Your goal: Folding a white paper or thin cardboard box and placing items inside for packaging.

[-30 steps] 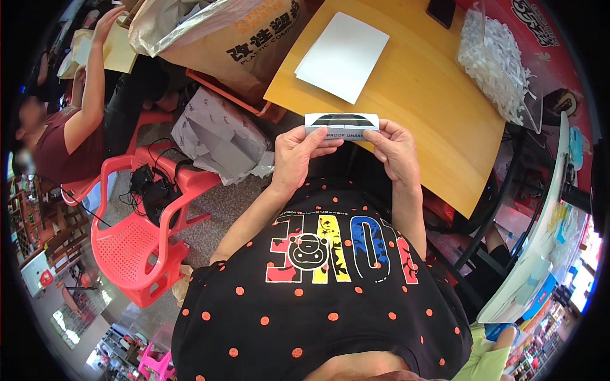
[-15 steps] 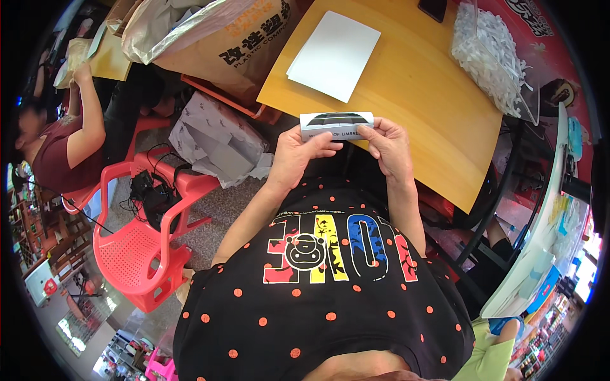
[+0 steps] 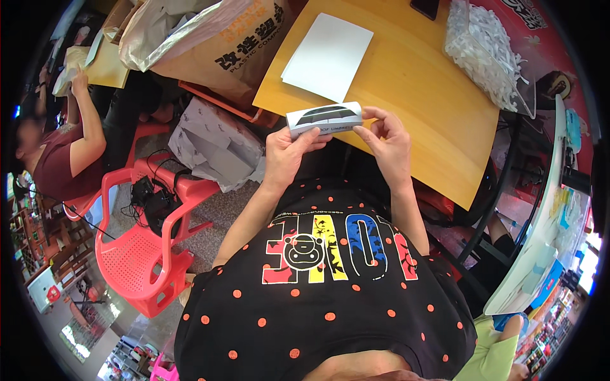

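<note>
A curled white printed paper sheet (image 3: 323,118), with a dark umbrella picture on it, is held just off the near edge of the yellow wooden table (image 3: 426,108). My left hand (image 3: 286,155) grips its left part, thumb on the front and fingers behind. At the other end, my right hand (image 3: 389,146) pinches the sheet's right edge between thumb and forefinger. A small stack of white sheets (image 3: 332,54) lies on the table just beyond my hands. What the back of the curled sheet looks like is hidden.
A clear bin of white paper strips (image 3: 483,57) and a dark phone (image 3: 424,7) are at the table's far right. Left of the table stand a large printed sack (image 3: 203,54), crumpled white wrapping (image 3: 219,146) and a red plastic chair (image 3: 136,260) with black cables. Another person (image 3: 70,152) sits far left.
Both hands have shifted slightly left with the sheet, which now tilts, its right end higher. My right hand has turned and holds closer to the sheet's edge.
</note>
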Demonstrator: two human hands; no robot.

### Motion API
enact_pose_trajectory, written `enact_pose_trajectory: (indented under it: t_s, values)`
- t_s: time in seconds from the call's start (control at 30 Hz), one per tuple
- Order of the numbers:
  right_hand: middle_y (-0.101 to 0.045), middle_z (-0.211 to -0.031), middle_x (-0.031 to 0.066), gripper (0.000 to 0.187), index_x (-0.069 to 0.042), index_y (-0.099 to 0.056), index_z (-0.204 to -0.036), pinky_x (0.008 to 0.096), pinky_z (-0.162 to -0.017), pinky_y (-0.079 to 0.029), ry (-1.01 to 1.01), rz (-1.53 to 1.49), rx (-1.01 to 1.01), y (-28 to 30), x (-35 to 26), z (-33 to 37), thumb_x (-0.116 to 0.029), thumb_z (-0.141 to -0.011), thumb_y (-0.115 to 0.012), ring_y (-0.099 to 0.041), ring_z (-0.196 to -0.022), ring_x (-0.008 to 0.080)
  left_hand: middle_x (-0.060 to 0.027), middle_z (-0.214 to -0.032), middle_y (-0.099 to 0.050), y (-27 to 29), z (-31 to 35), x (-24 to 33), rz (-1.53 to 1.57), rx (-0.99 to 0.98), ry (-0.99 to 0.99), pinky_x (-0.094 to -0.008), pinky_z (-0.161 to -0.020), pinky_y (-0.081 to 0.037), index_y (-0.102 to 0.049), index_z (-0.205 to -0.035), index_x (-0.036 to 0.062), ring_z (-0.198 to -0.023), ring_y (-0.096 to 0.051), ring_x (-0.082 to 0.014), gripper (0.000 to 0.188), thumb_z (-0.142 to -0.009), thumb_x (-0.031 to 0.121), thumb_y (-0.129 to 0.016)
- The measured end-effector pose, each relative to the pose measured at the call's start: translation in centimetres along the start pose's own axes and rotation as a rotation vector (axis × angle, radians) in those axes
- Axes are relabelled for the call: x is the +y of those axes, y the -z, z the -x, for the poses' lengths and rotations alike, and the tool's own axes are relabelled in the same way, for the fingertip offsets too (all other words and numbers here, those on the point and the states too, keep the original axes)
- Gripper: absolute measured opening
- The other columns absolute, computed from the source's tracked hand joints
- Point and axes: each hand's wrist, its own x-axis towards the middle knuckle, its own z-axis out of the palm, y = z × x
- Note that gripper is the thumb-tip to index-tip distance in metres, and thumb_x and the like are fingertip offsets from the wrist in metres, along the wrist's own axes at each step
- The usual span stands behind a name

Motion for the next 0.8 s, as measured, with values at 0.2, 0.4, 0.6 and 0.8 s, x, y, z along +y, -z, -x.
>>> enact_pose_trajectory:
  t_s: [0.2,0.4,0.6,0.8]
  values:
    - [-0.062,-0.088,0.0082,0.021,-0.006,-0.064,-0.090,0.0321,-0.066,-0.050,0.372,0.304,-0.016,0.8,-0.4,-0.1,-0.002,-0.072,-0.074,-0.061,-0.076,0.0234,-0.0133,-0.100,-0.067,-0.9,0.4,0.8,-0.233,-0.019,-0.175,-0.0299,-0.080,-0.056,-0.061,-0.111,-0.0085,-0.090,-0.067,-0.0205,0.022,-0.092,0.000,-0.055]
    - [-0.062,-0.085,0.0108,0.017,-0.004,-0.058,-0.084,0.0352,-0.067,-0.051,0.524,0.349,-0.061,1.2,0.6,-0.9,0.002,-0.072,-0.070,-0.062,-0.077,0.0281,-0.0110,-0.098,-0.068,-1.4,0.4,1.4,-0.503,-0.055,-0.313,-0.0294,-0.080,-0.055,-0.062,-0.110,-0.0083,-0.089,-0.067,-0.0182,0.021,-0.092,-0.001,-0.056]
    - [-0.054,-0.079,0.0118,0.016,-0.004,-0.052,-0.084,0.0379,-0.063,-0.046,0.606,0.345,-0.156,1.9,-0.1,-1.9,-0.001,-0.076,-0.065,-0.056,-0.072,0.0292,-0.0109,-0.092,-0.070,-2.6,0.1,1.9,-0.410,0.001,-0.317,-0.0265,-0.076,-0.054,-0.062,-0.109,-0.0064,-0.086,-0.067,-0.0139,0.020,-0.090,0.000,-0.058]
    - [-0.054,-0.084,0.0126,0.018,-0.004,-0.050,-0.086,0.0379,-0.066,-0.047,0.611,0.367,-0.158,2.0,-0.6,-2.2,0.000,-0.076,-0.064,-0.056,-0.075,0.0306,-0.0115,-0.095,-0.069,-3.4,0.0,2.5,-0.373,0.016,-0.372,-0.0266,-0.076,-0.054,-0.061,-0.111,-0.0068,-0.087,-0.066,-0.0142,0.022,-0.090,0.000,-0.059]
